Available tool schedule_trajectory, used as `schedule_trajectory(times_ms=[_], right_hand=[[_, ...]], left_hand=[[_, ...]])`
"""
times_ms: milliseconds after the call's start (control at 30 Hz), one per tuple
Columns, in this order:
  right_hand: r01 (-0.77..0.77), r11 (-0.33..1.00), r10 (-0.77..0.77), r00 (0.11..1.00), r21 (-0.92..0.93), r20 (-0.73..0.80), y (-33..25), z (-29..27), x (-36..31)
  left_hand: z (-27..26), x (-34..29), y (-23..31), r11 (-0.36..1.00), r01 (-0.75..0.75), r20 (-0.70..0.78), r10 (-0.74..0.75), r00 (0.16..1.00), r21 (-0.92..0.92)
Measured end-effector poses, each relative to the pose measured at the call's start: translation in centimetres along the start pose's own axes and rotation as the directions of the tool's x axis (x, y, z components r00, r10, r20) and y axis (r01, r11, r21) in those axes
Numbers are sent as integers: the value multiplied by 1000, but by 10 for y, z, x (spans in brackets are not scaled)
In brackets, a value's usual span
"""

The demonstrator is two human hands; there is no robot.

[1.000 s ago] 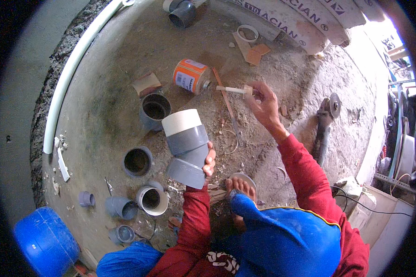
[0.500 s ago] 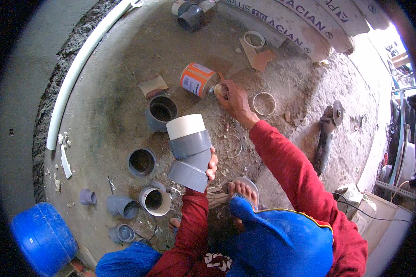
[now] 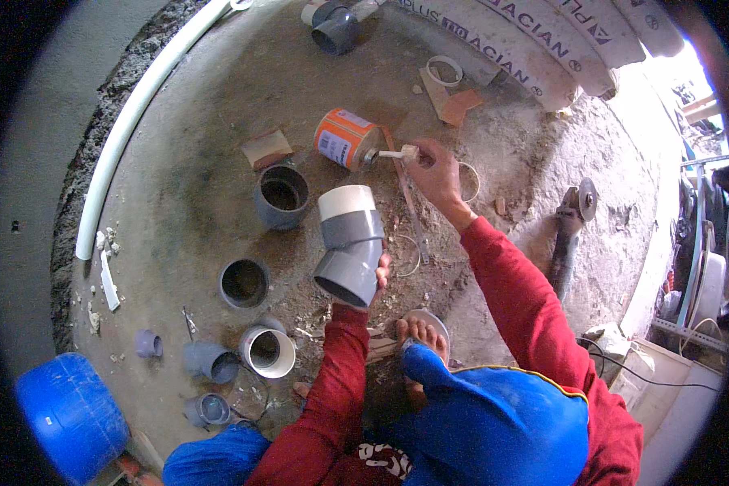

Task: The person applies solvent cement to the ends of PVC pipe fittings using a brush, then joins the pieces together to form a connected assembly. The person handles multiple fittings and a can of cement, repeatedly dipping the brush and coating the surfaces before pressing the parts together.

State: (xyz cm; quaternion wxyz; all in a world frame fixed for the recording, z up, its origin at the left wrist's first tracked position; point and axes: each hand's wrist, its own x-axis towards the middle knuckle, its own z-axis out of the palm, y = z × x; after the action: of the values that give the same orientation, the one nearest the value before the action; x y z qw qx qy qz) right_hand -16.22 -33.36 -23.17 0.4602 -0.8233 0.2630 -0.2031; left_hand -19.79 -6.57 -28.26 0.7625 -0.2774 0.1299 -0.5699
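Note:
My left hand (image 3: 383, 272) is wrapped round a grey pipe elbow (image 3: 350, 257), its open end tilted toward me. A short cream-white pipe piece (image 3: 347, 202) sits in the elbow's upper end. In the fingers of my right hand (image 3: 437, 174) is the pale, crusted cap of an applicator brush (image 3: 394, 154). Its whitish stem points left to the mouth of an orange can (image 3: 344, 139); I cannot tell whether the tip is still inside. The can stands on the dusty floor just beyond the elbow, with its label facing left.
Grey pipe fittings (image 3: 282, 197) and a grey socket (image 3: 245, 283) stand at the left. An angle grinder (image 3: 573, 231) lies at the right. A blue drum (image 3: 73, 417) is at lower left, a long white pipe (image 3: 130, 138) along the left edge, wrapped pipes (image 3: 535, 49) at the back.
My right hand has moved right, away from the can, and the brush's stem now shows between them. The elbow has shifted right and up and turned, its lower opening now visible.

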Motion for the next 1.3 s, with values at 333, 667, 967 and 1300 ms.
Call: schedule_trajectory(times_ms=[333,667,967,1300], right_hand=[[-350,801,277,936,486,218,-2,-48,-14],[-250,918,190,958,306,215,-29,-73,-31],[149,983,-166,972,110,166,-72,-75,-25],[309,946,-322,924,95,206,-101,-79,-21]], left_hand=[[-61,29,24,981,-134,-197,104,975,-142],[-46,39,4,980,-133,-126,115,985,-148],[-22,34,10,993,-33,-166,51,985,111],[7,34,1,858,-32,-311,221,924,513]])
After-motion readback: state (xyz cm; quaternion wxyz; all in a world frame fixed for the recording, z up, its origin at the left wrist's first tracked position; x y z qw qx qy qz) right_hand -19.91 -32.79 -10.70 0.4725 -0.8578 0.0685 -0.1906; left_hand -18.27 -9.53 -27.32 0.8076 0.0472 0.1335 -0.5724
